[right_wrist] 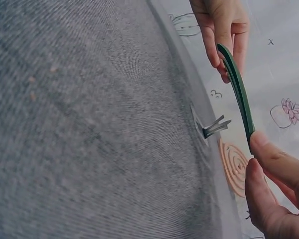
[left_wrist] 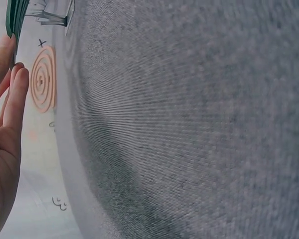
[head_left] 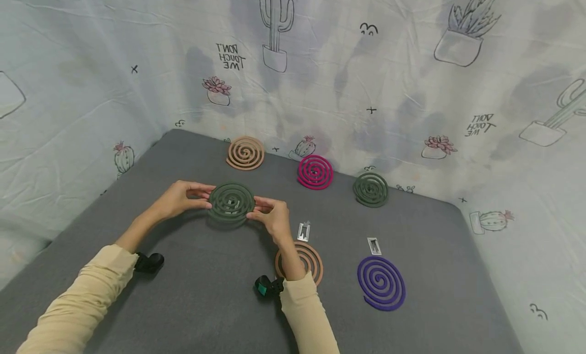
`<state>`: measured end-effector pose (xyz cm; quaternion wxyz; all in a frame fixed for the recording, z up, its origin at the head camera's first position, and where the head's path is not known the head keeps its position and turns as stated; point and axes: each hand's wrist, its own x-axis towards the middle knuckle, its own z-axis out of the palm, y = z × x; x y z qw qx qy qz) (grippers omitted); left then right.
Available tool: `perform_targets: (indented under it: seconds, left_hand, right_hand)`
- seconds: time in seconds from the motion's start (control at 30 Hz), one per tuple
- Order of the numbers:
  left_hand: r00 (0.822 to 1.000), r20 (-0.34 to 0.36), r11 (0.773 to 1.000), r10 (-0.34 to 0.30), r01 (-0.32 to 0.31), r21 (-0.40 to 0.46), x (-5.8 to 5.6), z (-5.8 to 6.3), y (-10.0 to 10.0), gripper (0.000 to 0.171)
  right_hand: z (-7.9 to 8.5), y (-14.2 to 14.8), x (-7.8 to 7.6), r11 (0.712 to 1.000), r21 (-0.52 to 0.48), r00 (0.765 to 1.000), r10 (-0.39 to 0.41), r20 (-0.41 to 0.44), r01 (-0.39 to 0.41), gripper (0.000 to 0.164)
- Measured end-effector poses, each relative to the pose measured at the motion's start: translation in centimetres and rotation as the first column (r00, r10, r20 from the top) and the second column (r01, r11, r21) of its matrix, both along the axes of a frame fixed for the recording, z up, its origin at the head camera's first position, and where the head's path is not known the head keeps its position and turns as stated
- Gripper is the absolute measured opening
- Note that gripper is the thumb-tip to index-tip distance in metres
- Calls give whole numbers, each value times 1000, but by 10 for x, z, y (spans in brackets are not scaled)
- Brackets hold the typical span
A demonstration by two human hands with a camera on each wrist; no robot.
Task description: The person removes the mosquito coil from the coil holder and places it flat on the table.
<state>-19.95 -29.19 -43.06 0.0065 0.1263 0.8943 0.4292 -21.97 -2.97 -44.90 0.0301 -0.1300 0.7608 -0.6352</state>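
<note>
A dark green mosquito coil is held level over the grey table by both hands. My left hand pinches its left edge between thumb and fingers. On the opposite edge, my right hand pinches it the same way. Through the rings shows a small metal coil stand; in the right wrist view this stand sits on the table with its prongs up, below the coil. The coil appears edge-on there, slightly bowed. In the left wrist view only the coil's edge shows above the left fingertips.
Along the back lie a tan coil, a magenta coil and another green coil. A second tan coil is partly hidden under the right forearm. Beside a purple coil lies a metal stand; another stand is nearby.
</note>
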Motion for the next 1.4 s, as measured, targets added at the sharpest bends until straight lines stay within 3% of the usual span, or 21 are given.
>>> perform_targets:
  seconds: [0.3,0.83,1.07,1.17,1.3,1.4]
  left_hand:
    - [1000,11,1000,5,-5,17,4,1,1,53]
    - [1000,5,999,-5,4,33,22,9,-2,51]
    - [1000,-13,999,-14,14,33,27,7,0,50]
    - [1000,-18,999,-13,14,32,31,6,1,50]
    - [999,-30,999,-17,18,42,35,6,3,49]
    - [999,-38,998,-20,22,53,38,5,4,49]
  right_hand:
    - [7,4,4,998,64,999,-5,32,3,42]
    - [16,6,14,994,88,998,59,19,-60,43]
    - [18,10,19,993,89,996,81,34,-84,43]
    - [30,12,27,990,98,994,101,37,-104,43]
    - [30,15,29,988,103,993,114,20,-116,42]
    - [18,16,26,988,104,994,109,10,-110,42]
